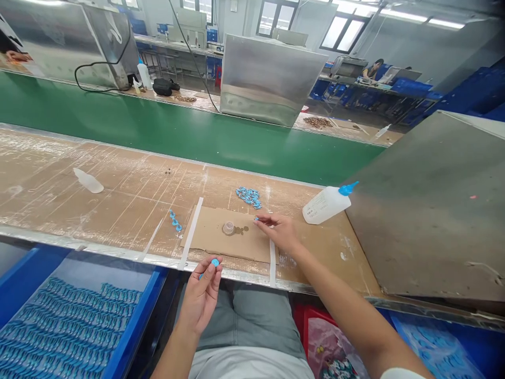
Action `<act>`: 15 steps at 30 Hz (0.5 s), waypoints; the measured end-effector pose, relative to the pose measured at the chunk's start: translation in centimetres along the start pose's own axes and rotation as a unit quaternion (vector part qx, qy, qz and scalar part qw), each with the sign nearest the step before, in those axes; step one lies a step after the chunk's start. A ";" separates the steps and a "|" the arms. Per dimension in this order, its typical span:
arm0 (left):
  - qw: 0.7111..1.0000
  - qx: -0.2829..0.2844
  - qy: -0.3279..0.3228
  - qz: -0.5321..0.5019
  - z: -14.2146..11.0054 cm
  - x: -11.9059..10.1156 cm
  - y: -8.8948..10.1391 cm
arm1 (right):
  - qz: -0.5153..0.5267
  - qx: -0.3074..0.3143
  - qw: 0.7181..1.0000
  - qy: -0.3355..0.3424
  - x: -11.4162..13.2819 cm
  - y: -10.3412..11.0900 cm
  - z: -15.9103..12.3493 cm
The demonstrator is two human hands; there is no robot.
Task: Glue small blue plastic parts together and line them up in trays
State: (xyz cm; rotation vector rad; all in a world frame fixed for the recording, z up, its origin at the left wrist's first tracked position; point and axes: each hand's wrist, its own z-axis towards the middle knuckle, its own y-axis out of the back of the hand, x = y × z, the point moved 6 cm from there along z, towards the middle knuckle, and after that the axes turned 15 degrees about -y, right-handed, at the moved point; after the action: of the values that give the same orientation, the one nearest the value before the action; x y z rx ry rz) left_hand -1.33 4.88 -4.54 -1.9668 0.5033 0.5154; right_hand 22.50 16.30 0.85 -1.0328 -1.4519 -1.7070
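Observation:
Near the bench's front edge, my left hand (204,288) pinches a small round blue piece (215,262) between thumb and finger. A bit more blue shows at its other side, mostly hidden by the fingers. Over the right part of a taped cardboard sheet (213,216), my right hand (278,229) is closed on another small blue piece (256,218) at its fingertips. On the cardboard sits a little clear cup (228,227) beside dark wet spots. Behind it lies a pile of small blue pieces (248,196). Several blue pieces (175,221) stand in a row left of the cardboard.
A white bottle with a blue nozzle (325,204) leans at right, by a large metal box (430,210). A small white bottle (88,180) lies at left. Beyond runs a green belt (177,131). A blue tray (134,326) of blue parts is lower left.

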 end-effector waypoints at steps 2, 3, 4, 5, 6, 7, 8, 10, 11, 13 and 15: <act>1.000 -0.002 -0.002 0.001 0.0 0.0 0.1 | 0.034 -0.004 0.999 0.001 1.4 -0.9 -0.5; 1.000 -0.003 -0.003 0.000 0.0 -0.1 0.1 | 0.038 0.002 0.999 0.009 2.3 -1.6 -0.7; 1.000 -0.002 -0.004 -0.001 0.0 -0.1 0.2 | 0.035 0.011 0.999 0.022 3.1 -2.2 -0.9; 1.000 -0.002 -0.004 -0.002 -0.1 -0.1 0.2 | 0.027 0.019 0.999 0.040 3.9 -2.8 -1.0; 1.000 -0.001 -0.005 -0.003 -0.1 -0.2 0.3 | 0.014 0.025 0.998 0.062 4.6 -3.3 -1.1; 1.000 -0.001 -0.005 -0.004 -0.1 -0.2 0.3 | -0.002 0.029 0.996 0.087 5.2 -3.7 -1.1; 1.000 -0.001 -0.005 -0.006 -0.2 -0.3 0.3 | -0.019 0.031 0.993 0.112 5.7 -4.1 -1.2; 1.000 -0.003 -0.006 -0.010 -0.2 -0.5 0.4 | -0.051 0.037 0.986 0.154 6.1 -4.7 -1.2; 1.000 -0.003 -0.007 -0.012 -0.2 -0.6 0.5 | -0.063 0.041 0.983 0.169 6.1 -5.0 -1.1; 1.000 -0.005 -0.009 -0.017 -0.2 -0.8 0.6 | -0.082 0.051 0.978 0.184 5.9 -5.4 -1.0; 1.000 -0.007 -0.011 -0.018 -0.2 -0.9 0.7 | -0.097 0.061 0.975 0.188 5.5 -5.7 -1.0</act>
State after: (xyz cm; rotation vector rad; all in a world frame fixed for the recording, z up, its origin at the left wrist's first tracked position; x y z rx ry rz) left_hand -2.44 4.47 -4.46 -1.9777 0.4502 0.5187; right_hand 14.78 16.34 3.03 -0.4793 -1.4204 -1.8043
